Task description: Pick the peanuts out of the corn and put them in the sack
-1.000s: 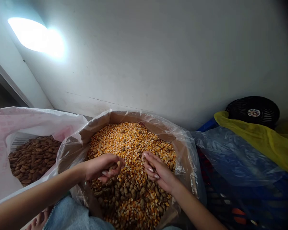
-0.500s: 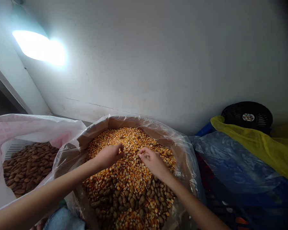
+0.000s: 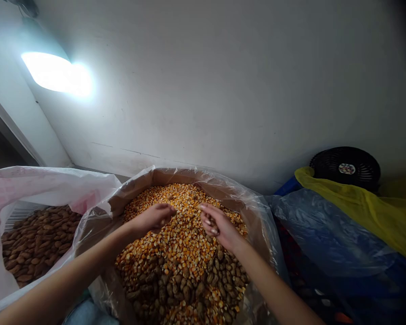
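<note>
A large sack lined with clear plastic (image 3: 261, 225) holds yellow corn kernels (image 3: 186, 234), with unshelled peanuts (image 3: 176, 289) heaped over the near part. My left hand (image 3: 155, 216) hovers over the corn at left of the middle, its fingers curled together; whatever they may hold is hidden. Across a small gap, my right hand (image 3: 218, 225) is closed above the corn, fingers bent in toward the palm. Something brown, looking like a peanut, shows between those fingers. A few single peanuts lie on the corn toward the back.
To the left stands a white and pink bag (image 3: 54, 178) of almonds (image 3: 40, 239). On the right are a black fan (image 3: 345, 168), a yellow mesh cloth (image 3: 358, 203) and a clear plastic sheet (image 3: 325, 234) over something blue. Behind rises a pale wall (image 3: 206, 90) with a bright lamp (image 3: 50, 72).
My right hand has drawn slightly right and turned, its fingers curling in more. My left hand's fingers have closed together from a more parted pose. The view has tilted slightly up.
</note>
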{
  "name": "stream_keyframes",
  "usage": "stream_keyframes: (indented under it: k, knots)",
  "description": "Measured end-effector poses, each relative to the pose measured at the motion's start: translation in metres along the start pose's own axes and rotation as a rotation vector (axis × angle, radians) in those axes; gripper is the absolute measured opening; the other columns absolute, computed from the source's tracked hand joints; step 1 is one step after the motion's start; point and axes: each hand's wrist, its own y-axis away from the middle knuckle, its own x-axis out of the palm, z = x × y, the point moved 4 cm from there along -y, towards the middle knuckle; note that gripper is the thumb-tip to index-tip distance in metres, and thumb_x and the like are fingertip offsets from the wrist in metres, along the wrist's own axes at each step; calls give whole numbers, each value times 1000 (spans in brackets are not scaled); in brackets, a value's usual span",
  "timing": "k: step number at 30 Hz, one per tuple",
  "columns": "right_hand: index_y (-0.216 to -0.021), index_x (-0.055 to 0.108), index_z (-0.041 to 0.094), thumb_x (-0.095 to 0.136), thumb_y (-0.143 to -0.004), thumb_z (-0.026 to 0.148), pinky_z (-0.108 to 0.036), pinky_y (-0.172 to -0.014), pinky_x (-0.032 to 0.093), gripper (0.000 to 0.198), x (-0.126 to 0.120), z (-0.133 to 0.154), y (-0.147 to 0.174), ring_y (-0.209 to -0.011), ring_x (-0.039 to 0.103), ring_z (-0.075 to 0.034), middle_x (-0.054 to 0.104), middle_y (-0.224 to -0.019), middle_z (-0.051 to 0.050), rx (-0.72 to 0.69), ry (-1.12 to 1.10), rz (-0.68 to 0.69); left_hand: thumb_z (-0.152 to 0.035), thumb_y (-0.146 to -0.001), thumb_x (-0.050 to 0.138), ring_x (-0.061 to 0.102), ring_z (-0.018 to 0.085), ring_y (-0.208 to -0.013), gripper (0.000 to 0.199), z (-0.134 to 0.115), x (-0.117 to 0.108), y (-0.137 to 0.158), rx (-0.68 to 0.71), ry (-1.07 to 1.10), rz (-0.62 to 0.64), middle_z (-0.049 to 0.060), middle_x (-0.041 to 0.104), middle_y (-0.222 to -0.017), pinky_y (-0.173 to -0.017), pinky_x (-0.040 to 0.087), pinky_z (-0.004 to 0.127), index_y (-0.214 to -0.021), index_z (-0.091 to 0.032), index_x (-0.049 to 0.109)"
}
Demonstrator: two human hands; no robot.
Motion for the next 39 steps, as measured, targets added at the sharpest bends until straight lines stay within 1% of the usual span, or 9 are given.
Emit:
stream_keyframes:
  k: [3,7,10,15,21,25,31,34,39]
  knots:
    - [-77,40,20,47,-73,31,-15,-31,10,14,-3,9,0,-33,14,-2,29,-51,9,-5,-516,79,-27,-75,37,14,3,-32,15,-18,-10,8,-24,713,91,-7,23,-46,-28,9,14,-64,-17,38]
    - [-74,39,19,46,-73,34,-14,-31,8,17,-7,11,-3,-36,20,-2,37,-58,6,5,-507,61,-27,-77,37,18,2,-32,11,-21,-20,5,-7,910,45,-6,31,-51,-28,9,12,-73,-17,40]
    - [-69,42,17,40,-78,40,-15,-33,19,25,-13,13,-7,-40,30,-4,44,-62,3,-69,57,-51,-36,-77,39,24,2,-34,22,-10,-22,-6,21,539,-91,-4,38,-56,-30,13,14,-67,-17,39]
    - [-96,52,18,38,-82,25,-26,-59,39,21,2,8,-13,-72,54,-17,59,-83,-7,-256,1275,-6,-33,-77,41,49,16,-49,19,-1,-6,-22,218,-805,-246,4,50,-58,-46,36,25,-76,-16,50]
    - [-109,44,14,36,-82,17,-27,-57,37,28,18,-13,-24,-69,58,-22,61,-81,-12,-153,1649,21,-18,-79,31,58,29,-63,27,17,11,-33,151,-1270,-168,15,58,-65,-56,40,38,-102,-10,44]
    - [-106,45,18,37,-83,24,-25,-54,35,26,12,-8,-25,-69,57,-20,61,-78,-9,-134,1520,-10,-30,-81,36,53,18,-57,22,13,1,-32,139,-938,-207,7,54,-65,-52,39,27,-93,-14,45]
    - [-93,51,19,41,-81,36,-22,-51,32,24,-6,15,-13,-63,51,-14,56,-73,-3,-131,1051,-157,-34,-79,41,21,2,-35,21,-8,-26,-19,90,479,-22,-7,29,-52,-29,14,13,-68,-16,38]
    - [-88,49,18,45,-77,42,-19,-41,26,27,-10,17,-5,-45,39,-7,46,-61,3,-71,620,-126,-24,-79,41,19,1,-33,17,-16,-38,-9,105,938,76,-7,28,-53,-27,12,11,-66,-15,36]
    - [-83,45,19,46,-72,37,-16,-32,10,21,-14,15,-1,-35,18,-3,31,-53,8,38,-269,26,-15,-78,35,23,2,-32,10,-19,-46,1,146,1185,65,-6,29,-50,-26,14,12,-68,-15,40]
